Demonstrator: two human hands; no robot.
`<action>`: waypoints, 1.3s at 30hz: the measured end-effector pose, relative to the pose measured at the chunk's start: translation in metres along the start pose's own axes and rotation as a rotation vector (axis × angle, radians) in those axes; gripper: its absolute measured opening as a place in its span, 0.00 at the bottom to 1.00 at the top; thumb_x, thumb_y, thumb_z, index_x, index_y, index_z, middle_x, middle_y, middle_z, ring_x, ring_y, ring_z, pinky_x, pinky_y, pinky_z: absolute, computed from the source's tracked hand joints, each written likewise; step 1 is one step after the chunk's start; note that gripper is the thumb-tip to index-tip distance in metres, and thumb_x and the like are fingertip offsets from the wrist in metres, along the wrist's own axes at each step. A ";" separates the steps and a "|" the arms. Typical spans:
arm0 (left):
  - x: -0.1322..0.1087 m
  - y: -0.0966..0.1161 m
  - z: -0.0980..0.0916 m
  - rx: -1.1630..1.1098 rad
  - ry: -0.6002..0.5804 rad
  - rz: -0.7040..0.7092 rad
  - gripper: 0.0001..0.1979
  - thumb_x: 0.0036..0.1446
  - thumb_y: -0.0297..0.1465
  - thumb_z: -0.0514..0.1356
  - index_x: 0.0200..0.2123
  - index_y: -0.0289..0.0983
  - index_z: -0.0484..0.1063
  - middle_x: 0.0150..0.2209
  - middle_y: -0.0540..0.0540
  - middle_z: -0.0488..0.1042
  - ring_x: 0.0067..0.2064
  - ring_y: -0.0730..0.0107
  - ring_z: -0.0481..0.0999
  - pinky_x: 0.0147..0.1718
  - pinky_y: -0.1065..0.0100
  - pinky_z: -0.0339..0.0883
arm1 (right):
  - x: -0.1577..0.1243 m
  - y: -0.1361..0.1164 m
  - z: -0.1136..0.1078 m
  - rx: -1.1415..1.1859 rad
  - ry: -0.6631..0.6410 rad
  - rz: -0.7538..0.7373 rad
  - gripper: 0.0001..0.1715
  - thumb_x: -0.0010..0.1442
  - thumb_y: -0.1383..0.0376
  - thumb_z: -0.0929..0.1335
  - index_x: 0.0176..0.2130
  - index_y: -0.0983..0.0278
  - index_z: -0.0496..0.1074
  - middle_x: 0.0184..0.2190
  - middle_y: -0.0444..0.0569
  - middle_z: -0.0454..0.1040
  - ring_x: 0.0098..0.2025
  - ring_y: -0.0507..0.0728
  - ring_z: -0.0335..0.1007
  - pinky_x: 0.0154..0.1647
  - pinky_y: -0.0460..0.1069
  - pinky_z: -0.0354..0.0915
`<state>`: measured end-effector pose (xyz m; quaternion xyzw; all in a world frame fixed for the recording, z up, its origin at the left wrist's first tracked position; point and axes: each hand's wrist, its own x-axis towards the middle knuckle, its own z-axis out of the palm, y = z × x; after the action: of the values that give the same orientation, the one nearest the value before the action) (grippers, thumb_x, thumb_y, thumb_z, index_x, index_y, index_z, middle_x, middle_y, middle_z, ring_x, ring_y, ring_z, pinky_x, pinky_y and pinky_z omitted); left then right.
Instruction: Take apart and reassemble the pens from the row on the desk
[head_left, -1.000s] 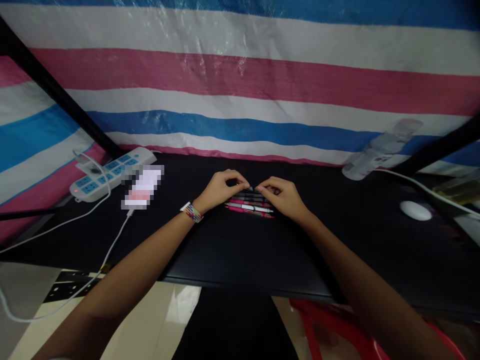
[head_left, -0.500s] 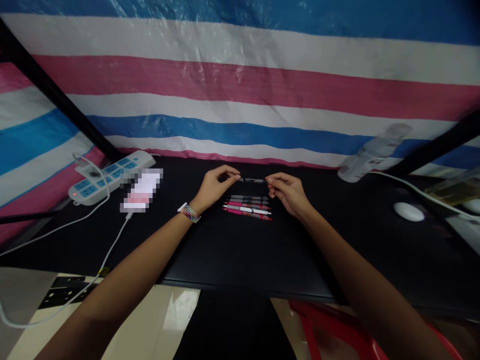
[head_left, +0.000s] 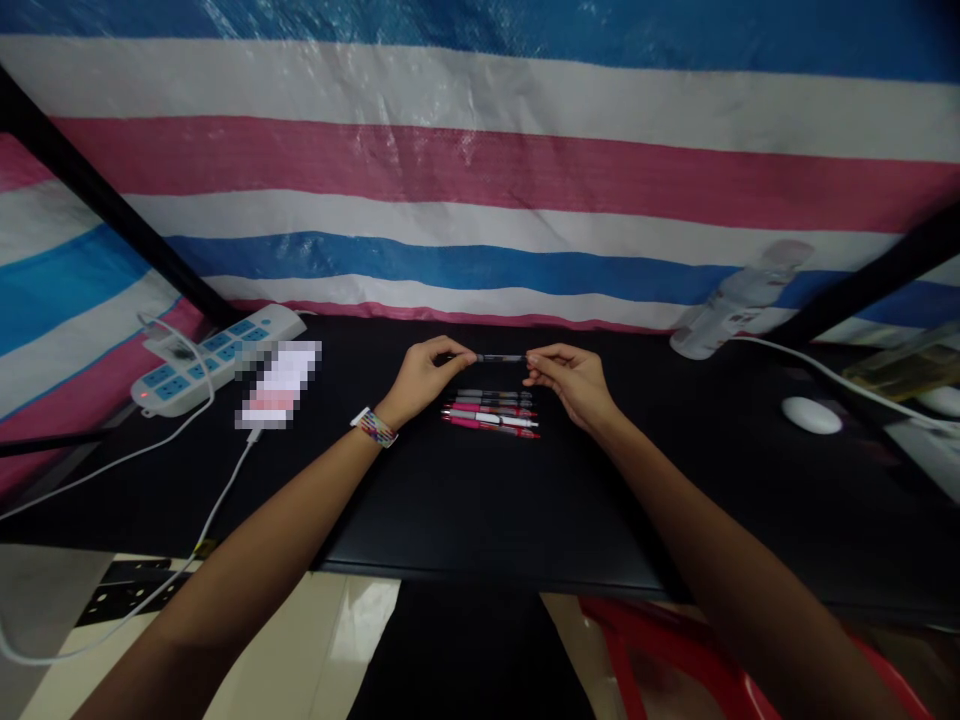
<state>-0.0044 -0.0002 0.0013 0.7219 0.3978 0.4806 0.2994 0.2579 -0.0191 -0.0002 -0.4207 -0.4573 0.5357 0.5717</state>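
A dark pen (head_left: 501, 358) is held level just above the black desk (head_left: 480, 500), one end pinched in each hand. My left hand (head_left: 425, 378) grips its left end with fingers closed; a beaded band sits on that wrist. My right hand (head_left: 571, 383) pinches the right end. Just below the held pen, a row of several pens (head_left: 491, 412) lies side by side on the desk, dark, red, white and pink ones.
A white power strip (head_left: 214, 358) with blue sockets and a blurred phone (head_left: 277, 385) on a white cable lie at the left. A clear bottle (head_left: 739, 298) lies at the back right beside a white mouse (head_left: 811, 415). A striped tarp backs the desk; a red stool shows below.
Both hands lifted one dark pen off the row and raised it slightly away from the other pens, and now hold it stretched between them.
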 end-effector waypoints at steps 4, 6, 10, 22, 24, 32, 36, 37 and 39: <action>0.000 0.000 0.001 -0.038 0.000 -0.085 0.20 0.69 0.45 0.67 0.29 0.40 0.84 0.25 0.48 0.78 0.28 0.69 0.74 0.31 0.65 0.67 | -0.001 0.000 -0.001 -0.018 -0.033 -0.026 0.24 0.44 0.51 0.88 0.36 0.61 0.87 0.29 0.46 0.81 0.31 0.55 0.79 0.43 0.57 0.84; 0.001 0.001 0.001 -0.043 0.003 -0.112 0.25 0.71 0.47 0.65 0.25 0.39 0.83 0.22 0.49 0.75 0.26 0.71 0.71 0.29 0.66 0.64 | -0.001 -0.001 -0.001 -0.020 -0.043 -0.036 0.25 0.45 0.52 0.89 0.39 0.61 0.88 0.32 0.46 0.82 0.33 0.55 0.81 0.44 0.57 0.84; 0.003 0.001 0.001 -0.062 0.036 -0.113 0.19 0.67 0.44 0.68 0.28 0.39 0.85 0.25 0.48 0.79 0.29 0.71 0.74 0.32 0.67 0.66 | 0.000 -0.001 -0.002 -0.005 -0.067 -0.005 0.26 0.48 0.50 0.87 0.42 0.60 0.88 0.31 0.45 0.79 0.32 0.54 0.76 0.37 0.54 0.81; 0.003 0.000 0.001 -0.054 0.053 -0.097 0.20 0.67 0.44 0.69 0.27 0.39 0.84 0.25 0.47 0.80 0.29 0.70 0.74 0.32 0.67 0.66 | -0.005 -0.006 0.003 0.063 -0.089 0.064 0.23 0.49 0.53 0.87 0.40 0.61 0.87 0.32 0.47 0.80 0.29 0.52 0.73 0.26 0.49 0.73; 0.003 0.000 0.001 -0.068 0.065 -0.091 0.16 0.65 0.44 0.71 0.30 0.39 0.86 0.26 0.47 0.81 0.30 0.69 0.76 0.33 0.67 0.67 | -0.004 -0.005 0.003 0.062 -0.083 0.094 0.24 0.49 0.50 0.86 0.39 0.62 0.87 0.29 0.47 0.79 0.27 0.52 0.72 0.26 0.49 0.73; 0.003 -0.003 0.000 -0.210 0.061 -0.142 0.22 0.71 0.51 0.65 0.37 0.38 0.84 0.23 0.49 0.76 0.25 0.72 0.75 0.29 0.67 0.69 | -0.003 -0.003 0.003 0.064 -0.078 0.073 0.26 0.44 0.52 0.89 0.37 0.62 0.87 0.30 0.48 0.81 0.30 0.53 0.75 0.33 0.52 0.79; 0.005 -0.006 0.000 -0.282 0.008 -0.100 0.17 0.60 0.44 0.76 0.44 0.39 0.81 0.29 0.49 0.80 0.30 0.70 0.79 0.33 0.67 0.74 | -0.001 -0.002 0.002 0.074 -0.020 0.058 0.25 0.45 0.52 0.88 0.37 0.62 0.86 0.30 0.47 0.81 0.31 0.54 0.75 0.36 0.54 0.81; 0.005 -0.006 0.000 -0.252 -0.004 -0.101 0.16 0.64 0.45 0.73 0.38 0.39 0.80 0.27 0.49 0.79 0.29 0.71 0.79 0.33 0.67 0.74 | -0.001 -0.002 0.002 0.075 -0.014 0.058 0.25 0.45 0.52 0.88 0.37 0.62 0.86 0.30 0.47 0.81 0.31 0.54 0.75 0.36 0.54 0.81; 0.005 -0.007 0.000 -0.230 -0.009 -0.119 0.18 0.70 0.46 0.68 0.34 0.39 0.77 0.25 0.49 0.77 0.28 0.71 0.77 0.31 0.67 0.73 | -0.001 -0.002 0.001 0.077 -0.010 0.061 0.25 0.44 0.52 0.88 0.37 0.62 0.86 0.30 0.47 0.81 0.31 0.54 0.75 0.37 0.54 0.82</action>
<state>-0.0050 0.0074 -0.0020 0.6600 0.3808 0.5013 0.4099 0.2574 -0.0198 0.0024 -0.4094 -0.4264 0.5720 0.5686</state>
